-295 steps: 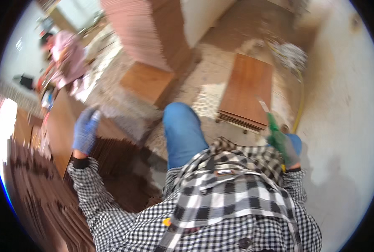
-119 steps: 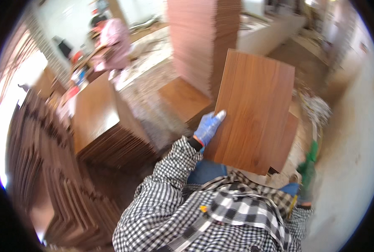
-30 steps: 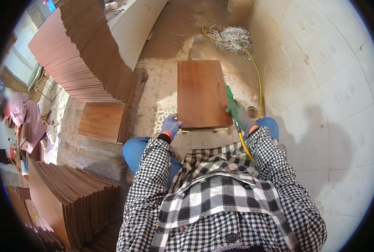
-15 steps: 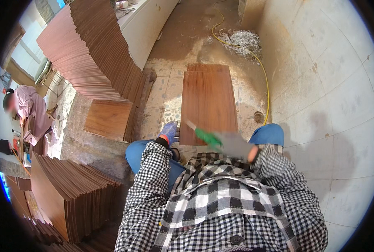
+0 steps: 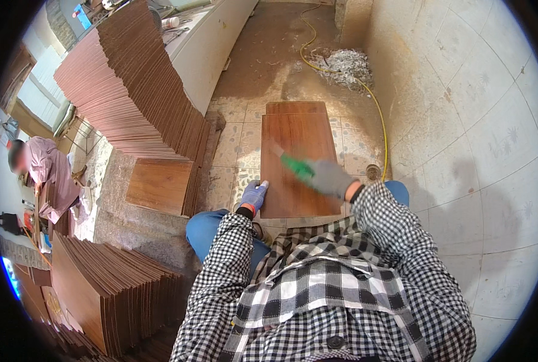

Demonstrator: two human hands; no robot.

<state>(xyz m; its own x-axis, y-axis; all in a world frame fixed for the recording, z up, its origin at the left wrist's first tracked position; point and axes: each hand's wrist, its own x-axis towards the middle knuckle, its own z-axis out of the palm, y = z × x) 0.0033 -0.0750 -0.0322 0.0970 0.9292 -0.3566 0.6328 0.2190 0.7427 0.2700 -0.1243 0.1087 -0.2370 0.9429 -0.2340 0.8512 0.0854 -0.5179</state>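
A flat reddish-brown wood-grain board (image 5: 305,142) lies lengthwise in front of me. The far edge of a second board (image 5: 296,107) shows from under it. At the near left edge, my left hand (image 5: 254,194), in a purple-grey glove, grips the top board with its thumb on the rim. My right hand (image 5: 333,180), in a grey glove, is closed around a green-handled tool (image 5: 298,168) over the board's middle. The tool's thin pale end points far left and is smeared by motion, so its kind cannot be made out.
A tall leaning stack of brown boards (image 5: 154,90) stands at far left, with a lower pile (image 5: 159,186) beside it. More boards (image 5: 112,295) stand near left. A yellow hose (image 5: 382,127) runs along the right wall (image 5: 468,120), past pale shavings (image 5: 344,65). Another person (image 5: 51,175) sits far left.
My right hand has swung the tool forward from near my lap to over the board. My left hand has moved right onto the board's edge. The view has shifted slightly.
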